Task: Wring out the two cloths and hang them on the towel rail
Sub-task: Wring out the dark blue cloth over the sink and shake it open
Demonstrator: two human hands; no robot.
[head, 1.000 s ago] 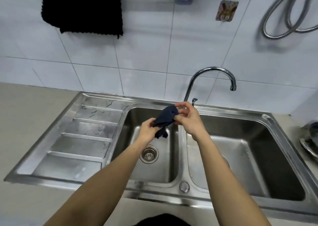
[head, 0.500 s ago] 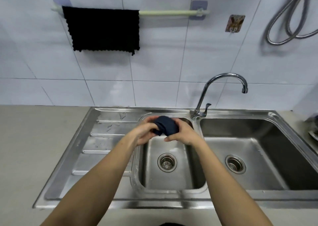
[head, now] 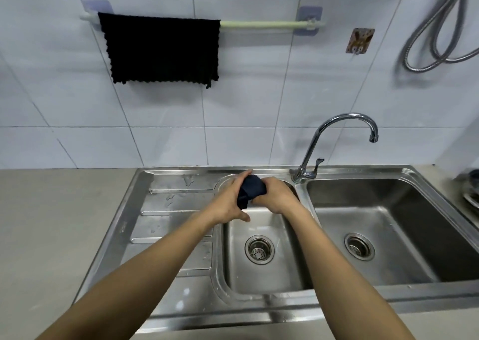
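**Q:** Hands first, what are they doing?

**R:** Both are wrapped round one bunched dark blue cloth (head: 251,190), held above the back of the left basin (head: 261,277). The left hand (head: 228,202) curls round its left and lower part, thumb pointing down to the right beneath it. The right hand (head: 278,197) closes its grip on the right end, knuckles up. The two hands are almost touching, with the cloth squeezed between them.

**Q:** Is the grip tight or loose?

**R:** Fingers of both hands are curled firmly on the fabric; only a small rounded lump and a short tail show between them.

**Q:** And the other cloth?

**R:** A black cloth (head: 162,49) hangs flat over the left part of the towel rail (head: 261,24), a pale green bar fixed to the tiled wall (head: 259,85) by two bluish mounts. The right part of the rail is bare.

**Q:** What else is around?

**R:** A steel double sink (head: 300,311) set in a grey desk (head: 57,225), with a ribbed draining board (head: 173,210) on the left carrying a few water drops. Each basin has a round drain strainer. A curved chrome tap (head: 337,132) stands at the back between the basins, spout over the right basin (head: 375,225). A metal hose (head: 440,36) loops on the wall at upper right, with a small brown wall hook (head: 359,40) beside it.
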